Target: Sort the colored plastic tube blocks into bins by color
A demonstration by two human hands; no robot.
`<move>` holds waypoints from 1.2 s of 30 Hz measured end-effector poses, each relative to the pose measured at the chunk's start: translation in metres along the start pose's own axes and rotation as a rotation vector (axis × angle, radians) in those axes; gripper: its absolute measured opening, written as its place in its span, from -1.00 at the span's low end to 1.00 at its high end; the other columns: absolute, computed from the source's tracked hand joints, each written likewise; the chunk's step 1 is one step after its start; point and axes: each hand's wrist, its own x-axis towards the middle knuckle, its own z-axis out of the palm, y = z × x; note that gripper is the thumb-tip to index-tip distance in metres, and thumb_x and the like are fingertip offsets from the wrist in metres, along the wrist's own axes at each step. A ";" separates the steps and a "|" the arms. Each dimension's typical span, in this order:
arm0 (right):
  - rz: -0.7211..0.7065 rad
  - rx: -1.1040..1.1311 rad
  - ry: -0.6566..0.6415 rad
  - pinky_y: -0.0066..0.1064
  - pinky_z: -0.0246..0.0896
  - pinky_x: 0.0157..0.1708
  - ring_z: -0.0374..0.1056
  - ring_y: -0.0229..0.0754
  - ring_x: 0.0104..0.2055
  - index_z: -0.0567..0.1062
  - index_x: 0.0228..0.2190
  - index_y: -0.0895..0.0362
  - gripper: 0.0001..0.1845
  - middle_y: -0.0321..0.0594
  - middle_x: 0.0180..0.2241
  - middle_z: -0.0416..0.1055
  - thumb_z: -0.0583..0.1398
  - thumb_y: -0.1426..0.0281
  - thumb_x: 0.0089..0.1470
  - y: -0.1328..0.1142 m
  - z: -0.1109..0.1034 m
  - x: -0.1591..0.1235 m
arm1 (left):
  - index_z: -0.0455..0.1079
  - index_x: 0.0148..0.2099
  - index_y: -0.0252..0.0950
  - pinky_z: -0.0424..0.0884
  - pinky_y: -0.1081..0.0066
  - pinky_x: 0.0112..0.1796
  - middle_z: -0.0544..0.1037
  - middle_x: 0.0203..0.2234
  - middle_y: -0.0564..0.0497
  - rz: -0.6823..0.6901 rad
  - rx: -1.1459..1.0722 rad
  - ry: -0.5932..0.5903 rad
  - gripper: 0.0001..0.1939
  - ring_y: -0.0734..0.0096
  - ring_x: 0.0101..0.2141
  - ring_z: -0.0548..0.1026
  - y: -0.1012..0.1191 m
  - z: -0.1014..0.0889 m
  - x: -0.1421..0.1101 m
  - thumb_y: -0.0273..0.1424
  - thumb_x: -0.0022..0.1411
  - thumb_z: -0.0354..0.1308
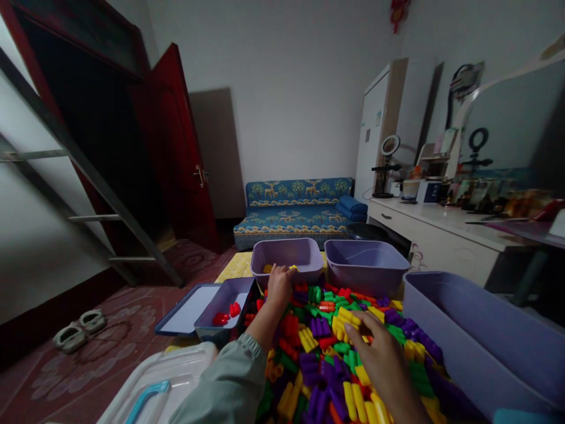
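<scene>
My left hand (279,284) reaches over the near rim of a lavender bin (309,252). A bit of a yellow plastic block (293,268) shows at its fingertips, mostly hidden by the hand. More yellow lies on that bin's floor. Over the heap of coloured blocks, my right hand (382,347) is closed on a ribbed yellow block (346,320) between thumb and fingers. Purple blocks (320,327), red blocks (289,330) and green ones are spread beneath both hands.
A second lavender bin (366,265) and a larger one (481,330) stand to the right. At left, a box (205,318) holds a few red blocks beside a shallow tray (189,309). A white lid (176,365) with a blue handle lies in front.
</scene>
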 end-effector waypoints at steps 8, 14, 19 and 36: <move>0.186 0.355 -0.144 -0.27 0.40 -0.30 0.38 0.00 -0.06 0.44 -0.13 0.11 -0.55 -0.05 0.13 0.26 0.14 0.18 -0.08 -0.025 0.054 0.052 | 0.49 0.01 -0.18 0.10 0.15 0.14 0.56 -0.29 -0.07 0.025 -0.144 0.072 -0.52 0.27 -0.19 0.46 -0.001 0.005 -0.010 -0.62 0.13 -0.06; 0.500 0.757 -0.321 -0.44 0.36 -0.37 0.35 -0.13 0.02 0.36 -0.07 0.08 -0.61 -0.09 0.03 0.38 0.11 0.30 0.02 -0.041 0.090 0.090 | 0.46 0.05 -0.19 0.08 0.16 0.15 0.57 -0.26 -0.08 0.004 -0.158 0.034 -0.50 0.26 -0.16 0.48 0.002 0.002 -0.011 -0.61 0.13 -0.05; 0.560 0.730 -0.309 -0.44 0.34 -0.39 0.42 -0.17 -0.09 0.36 -0.16 0.09 -0.72 -0.08 -0.04 0.42 0.08 0.32 0.06 -0.039 0.092 0.102 | 0.47 0.04 -0.23 0.09 0.19 0.15 0.57 -0.25 -0.10 -0.003 -0.132 -0.014 -0.49 0.26 -0.14 0.48 0.004 0.000 -0.007 -0.62 0.09 -0.04; 0.058 -0.407 0.056 -0.35 0.19 -0.03 0.27 0.00 0.09 0.55 -0.41 0.22 -0.71 0.11 0.00 0.37 0.07 0.35 0.00 -0.005 0.051 0.153 | 0.49 0.02 -0.19 0.17 0.20 0.09 0.56 -0.25 -0.11 -0.002 -0.136 -0.015 -0.48 0.26 -0.18 0.48 0.002 0.000 -0.006 -0.64 0.07 -0.04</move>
